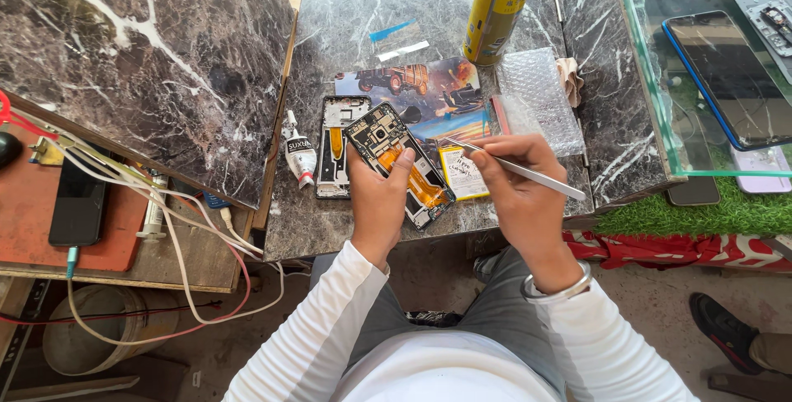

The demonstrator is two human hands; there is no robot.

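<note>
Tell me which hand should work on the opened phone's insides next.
Right, probably. The right hand already holds the metal tweezers, tips aimed at the opened phone. The left hand grips that phone, steadying it over the marble table.

A single head-worn camera is looking steeply down from close above, facing the near edge of the marble bench [346,31], taking in floor beneath
</note>
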